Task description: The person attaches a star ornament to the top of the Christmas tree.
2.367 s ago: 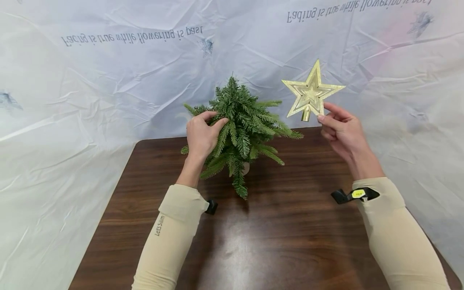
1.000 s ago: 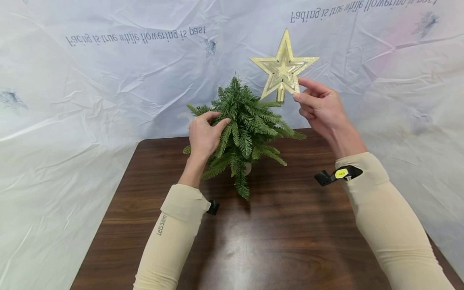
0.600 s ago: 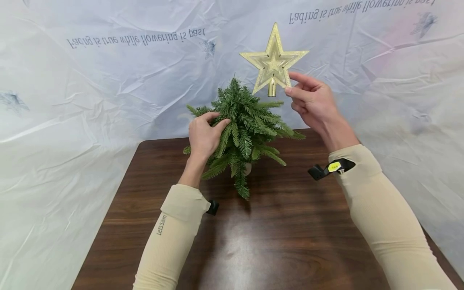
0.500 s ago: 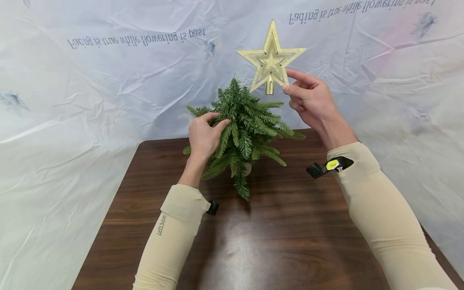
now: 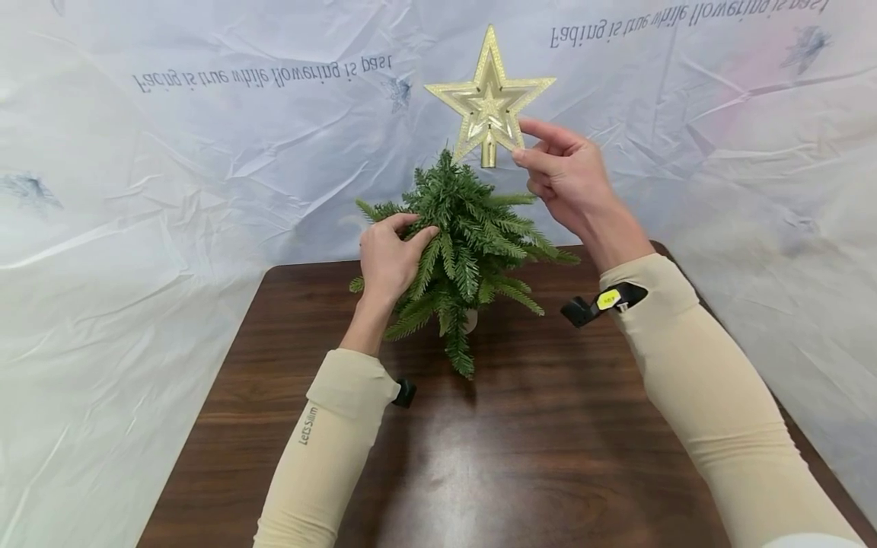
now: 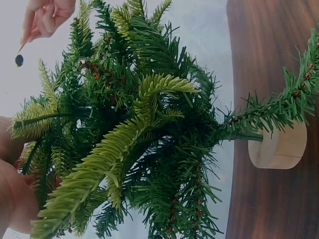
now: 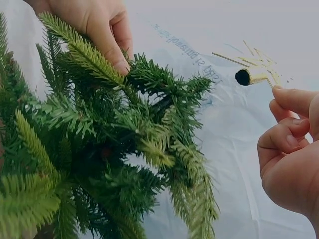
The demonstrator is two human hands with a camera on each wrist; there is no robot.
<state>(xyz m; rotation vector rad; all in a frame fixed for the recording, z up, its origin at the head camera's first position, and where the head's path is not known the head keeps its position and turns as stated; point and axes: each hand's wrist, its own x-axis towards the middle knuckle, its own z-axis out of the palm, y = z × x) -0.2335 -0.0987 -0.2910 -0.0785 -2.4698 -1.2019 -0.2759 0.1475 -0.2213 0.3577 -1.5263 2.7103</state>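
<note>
My right hand (image 5: 569,179) pinches the lower right point of a gold star tree topper (image 5: 489,103), which is upright. Its short tube hangs just right of and slightly above the tip of a small artificial Christmas tree (image 5: 469,221). In the right wrist view, the dark hollow end of the star's tube (image 7: 242,77) faces the tree and stays apart from it. My left hand (image 5: 388,259) grips the tree's upper left side between thumb and fingers. Branches hide its fingertips. The left wrist view shows the tree's round wooden base (image 6: 279,147) on the table.
The tree stands toward the back of a dark brown wooden table (image 5: 479,464). Behind it hangs a wrinkled pale sheet (image 5: 274,152) with printed text. Black camera mounts (image 5: 603,303) sit on both wrists.
My right hand has carried the star leftward and upward, from beyond the tree's right side to close beside its tip. My left hand has kept its hold on the tree.
</note>
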